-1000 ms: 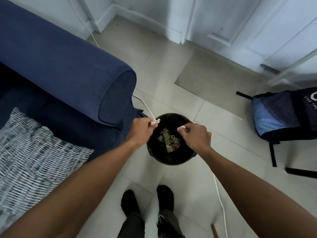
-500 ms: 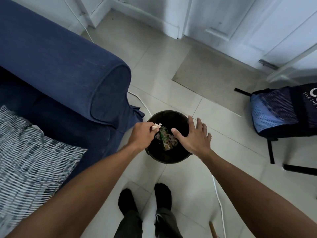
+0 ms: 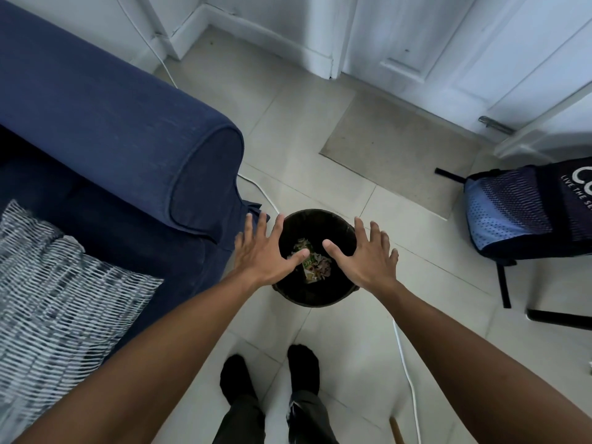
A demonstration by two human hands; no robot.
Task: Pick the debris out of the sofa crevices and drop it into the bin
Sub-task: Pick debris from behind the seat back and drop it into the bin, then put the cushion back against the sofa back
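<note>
A round black bin (image 3: 315, 296) stands on the tiled floor just right of the blue sofa (image 3: 105, 149). Inside it lies debris (image 3: 310, 261): pale scraps and a green wrapper. My left hand (image 3: 262, 251) hovers over the bin's left rim, fingers spread, palm down, holding nothing. Over the right rim my right hand (image 3: 368, 254) is spread the same way, also with nothing in it.
A striped grey cushion (image 3: 54, 290) lies on the sofa seat. A white cable (image 3: 408, 373) runs across the floor past the bin. A blue backpack (image 3: 525, 213) hangs on a chair at right. A doormat (image 3: 397, 152) lies before white doors. My feet (image 3: 272, 373) stand below the bin.
My left hand has let go of its pale scrap and spread its fingers over the bin. The right hand, spread half a second ago, stays over the right rim.
</note>
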